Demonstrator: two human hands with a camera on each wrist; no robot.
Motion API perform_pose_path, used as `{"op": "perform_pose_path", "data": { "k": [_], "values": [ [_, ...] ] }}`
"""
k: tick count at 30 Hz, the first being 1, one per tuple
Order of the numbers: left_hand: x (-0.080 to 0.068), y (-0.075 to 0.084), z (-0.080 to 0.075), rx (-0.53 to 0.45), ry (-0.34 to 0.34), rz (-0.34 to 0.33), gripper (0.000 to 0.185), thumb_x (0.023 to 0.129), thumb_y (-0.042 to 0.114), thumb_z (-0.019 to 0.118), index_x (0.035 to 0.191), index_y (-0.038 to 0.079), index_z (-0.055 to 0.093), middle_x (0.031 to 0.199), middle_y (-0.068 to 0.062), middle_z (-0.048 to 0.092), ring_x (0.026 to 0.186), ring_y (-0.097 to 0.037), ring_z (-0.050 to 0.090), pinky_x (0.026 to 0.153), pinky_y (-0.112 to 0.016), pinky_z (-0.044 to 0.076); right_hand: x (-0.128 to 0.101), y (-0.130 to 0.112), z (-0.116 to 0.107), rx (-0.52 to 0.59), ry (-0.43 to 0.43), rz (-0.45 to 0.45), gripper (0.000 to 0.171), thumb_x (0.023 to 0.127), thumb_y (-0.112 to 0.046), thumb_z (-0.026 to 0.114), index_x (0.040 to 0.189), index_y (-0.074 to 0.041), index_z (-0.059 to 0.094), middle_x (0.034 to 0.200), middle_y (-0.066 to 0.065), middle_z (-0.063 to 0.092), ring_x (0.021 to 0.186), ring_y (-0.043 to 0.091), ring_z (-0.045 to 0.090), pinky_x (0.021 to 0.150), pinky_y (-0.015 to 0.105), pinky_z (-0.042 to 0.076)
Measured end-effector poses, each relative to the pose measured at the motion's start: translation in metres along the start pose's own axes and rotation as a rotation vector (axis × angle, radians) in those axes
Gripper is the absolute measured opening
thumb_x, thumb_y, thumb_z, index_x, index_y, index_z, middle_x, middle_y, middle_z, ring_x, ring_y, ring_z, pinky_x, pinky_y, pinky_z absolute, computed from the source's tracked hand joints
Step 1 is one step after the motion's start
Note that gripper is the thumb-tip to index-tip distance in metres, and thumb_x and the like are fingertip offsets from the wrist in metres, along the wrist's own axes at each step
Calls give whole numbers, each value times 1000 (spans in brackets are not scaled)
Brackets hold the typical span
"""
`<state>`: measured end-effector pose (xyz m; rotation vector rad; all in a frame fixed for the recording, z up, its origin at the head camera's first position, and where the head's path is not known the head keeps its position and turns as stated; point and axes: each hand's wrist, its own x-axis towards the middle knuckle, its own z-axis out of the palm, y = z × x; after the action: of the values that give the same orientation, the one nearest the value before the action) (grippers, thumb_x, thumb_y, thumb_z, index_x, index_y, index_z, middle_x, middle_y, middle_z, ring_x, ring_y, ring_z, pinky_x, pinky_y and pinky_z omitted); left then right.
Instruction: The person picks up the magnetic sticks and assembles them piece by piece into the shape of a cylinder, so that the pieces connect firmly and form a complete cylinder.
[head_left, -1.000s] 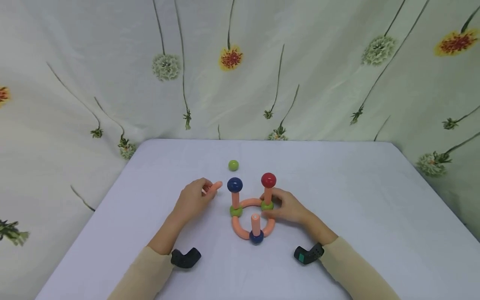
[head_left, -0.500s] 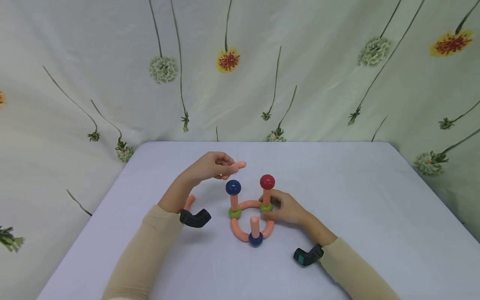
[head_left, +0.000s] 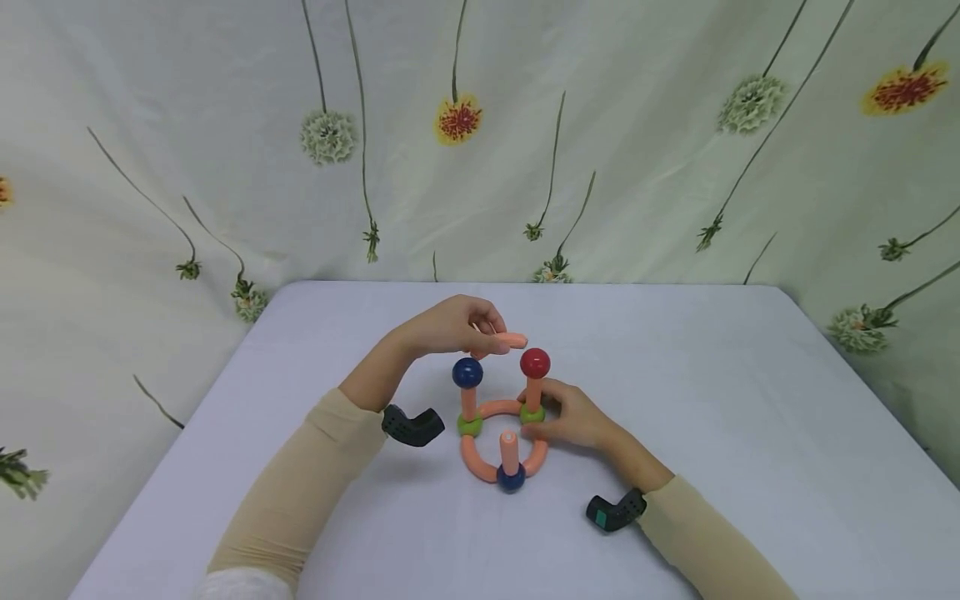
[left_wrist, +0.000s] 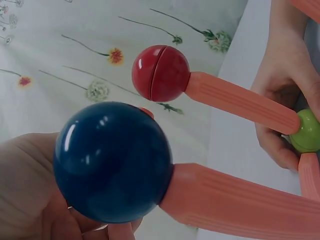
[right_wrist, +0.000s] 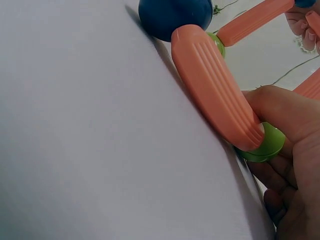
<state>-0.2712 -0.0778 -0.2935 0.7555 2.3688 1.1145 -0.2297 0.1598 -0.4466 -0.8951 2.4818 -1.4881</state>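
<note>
A toy frame stands mid-table: an orange ring [head_left: 480, 462] with green balls [head_left: 470, 426] and three upright orange sticks. One stick carries a dark blue ball [head_left: 467, 372], another a red ball [head_left: 536, 363]. My left hand [head_left: 491, 337] pinches a short orange stick [head_left: 512, 339] level, just above and between these two balls. In the left wrist view the blue ball [left_wrist: 112, 160] and the red ball [left_wrist: 161, 72] fill the frame. My right hand [head_left: 543, 414] grips the ring's right side at a green ball [right_wrist: 262, 145], under the red-topped stick.
The table is covered by a pale lilac cloth [head_left: 750, 400], with its edges on the left, right and back. A flowered curtain [head_left: 637, 167] hangs close behind and beside it. Another dark blue ball [head_left: 511, 477] sits at the ring's front.
My left hand has lifted the orange stick off the table and carried it up and to the right, over the blue ball. The right hand has stayed on the ring.
</note>
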Motion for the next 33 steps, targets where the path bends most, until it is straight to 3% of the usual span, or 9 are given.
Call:
{"op": "perform_pose_path", "data": {
  "k": [3,10,16,24,33],
  "values": [
    [-1,2,1,23,-2,16,26,87,28,74,103,8,66,77,-8,63,68,-21,59,70,-37,45,0,0,0,9,-2,-4,32,80,-17,78,109,-11,64,104,-1,62,99,20,54,90,39,44],
    [-2,5,3,23,-1,33,26,87,28,74,102,9,67,88,-8,66,71,-22,61,73,-43,48,0,1,0,3,-2,-4,34,81,-18,78,111,-11,63,105,-1,63,100,20,54,92,40,44],
    [-4,8,4,48,15,36,26,87,28,74,102,8,67,88,-7,66,71,-23,61,73,-43,50,1,2,0,-2,-3,-11,32,80,-17,78,108,-11,63,106,-1,64,99,20,55,91,39,45],
    [-6,12,5,79,35,7,25,87,25,74,102,6,66,84,-7,66,70,-21,64,63,-31,49,1,3,0,-10,2,-17,32,80,-17,78,109,-10,64,105,-1,64,99,20,55,91,38,45],
    [-7,8,5,83,51,10,25,87,27,74,102,8,67,83,-7,66,70,-21,62,64,-31,49,1,2,0,-24,-1,1,36,81,-20,77,113,-11,64,106,-2,63,100,20,54,92,42,44]
  ]
}}
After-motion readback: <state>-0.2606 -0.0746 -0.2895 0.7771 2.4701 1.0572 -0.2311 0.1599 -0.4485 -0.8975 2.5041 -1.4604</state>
